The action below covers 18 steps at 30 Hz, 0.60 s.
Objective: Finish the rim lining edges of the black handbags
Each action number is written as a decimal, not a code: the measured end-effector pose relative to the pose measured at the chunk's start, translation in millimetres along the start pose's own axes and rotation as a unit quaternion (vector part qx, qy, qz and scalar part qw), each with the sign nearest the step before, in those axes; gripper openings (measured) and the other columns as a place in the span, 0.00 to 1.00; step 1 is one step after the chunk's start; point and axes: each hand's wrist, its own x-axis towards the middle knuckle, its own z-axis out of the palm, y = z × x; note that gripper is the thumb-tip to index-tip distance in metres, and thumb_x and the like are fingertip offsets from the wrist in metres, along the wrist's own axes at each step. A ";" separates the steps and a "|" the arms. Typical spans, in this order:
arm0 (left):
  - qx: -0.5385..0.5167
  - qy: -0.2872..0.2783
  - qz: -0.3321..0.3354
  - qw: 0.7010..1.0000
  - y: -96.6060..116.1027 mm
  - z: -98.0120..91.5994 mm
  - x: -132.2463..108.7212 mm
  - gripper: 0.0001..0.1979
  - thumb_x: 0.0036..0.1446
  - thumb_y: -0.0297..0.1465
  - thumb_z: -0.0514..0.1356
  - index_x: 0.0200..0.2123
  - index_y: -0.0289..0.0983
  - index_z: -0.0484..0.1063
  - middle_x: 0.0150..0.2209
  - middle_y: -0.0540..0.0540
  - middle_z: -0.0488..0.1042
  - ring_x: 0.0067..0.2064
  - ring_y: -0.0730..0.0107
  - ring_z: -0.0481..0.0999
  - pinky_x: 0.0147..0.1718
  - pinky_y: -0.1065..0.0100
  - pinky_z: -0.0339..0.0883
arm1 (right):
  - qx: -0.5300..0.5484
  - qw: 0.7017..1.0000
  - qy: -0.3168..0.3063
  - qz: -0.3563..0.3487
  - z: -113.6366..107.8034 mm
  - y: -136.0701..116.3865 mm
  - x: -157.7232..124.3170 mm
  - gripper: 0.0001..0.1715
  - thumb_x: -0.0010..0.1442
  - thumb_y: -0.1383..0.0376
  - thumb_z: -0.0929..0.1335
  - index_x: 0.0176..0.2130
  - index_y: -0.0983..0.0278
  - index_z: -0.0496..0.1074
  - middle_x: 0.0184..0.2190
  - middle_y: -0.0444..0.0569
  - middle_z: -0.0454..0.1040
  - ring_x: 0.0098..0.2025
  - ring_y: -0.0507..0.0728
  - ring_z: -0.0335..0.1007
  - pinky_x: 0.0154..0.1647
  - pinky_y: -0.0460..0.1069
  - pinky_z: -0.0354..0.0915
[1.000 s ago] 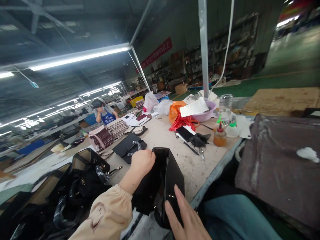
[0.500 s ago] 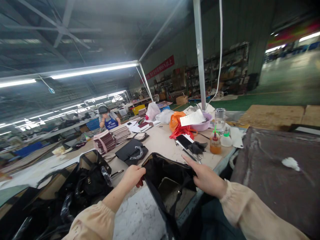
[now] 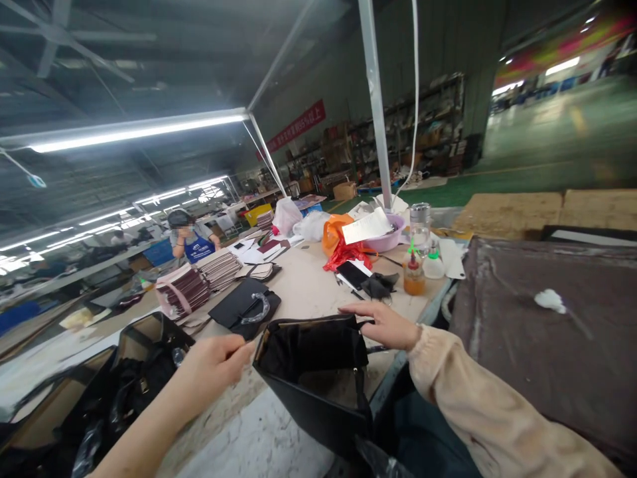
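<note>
At the near edge of the table (image 3: 308, 285) a black handbag (image 3: 318, 392) is held open, mouth upward. Its left rim corner is pinched by the left hand (image 3: 213, 362), fingers closed on it. The right hand (image 3: 385, 325) is laid on the right rim, fingers straight and together. Beyond, a black flap piece (image 3: 243, 309) and a stack of maroon pieces (image 3: 182, 292) are seen. Farther right stands an amber bottle (image 3: 414, 279).
</note>
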 end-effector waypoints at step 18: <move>0.163 0.058 0.371 0.912 57.3 63.0 58.4 0.14 0.60 0.30 0.51 0.23 0.36 0.69 0.28 0.46 0.67 0.34 0.68 0.65 0.36 0.64 0.60 | -0.028 0.993 0.112 -0.022 28.9 -0.7 -0.4 0.19 0.52 0.68 0.70 0.46 0.62 0.71 0.42 0.48 0.75 0.46 0.54 0.68 0.50 0.50 0.61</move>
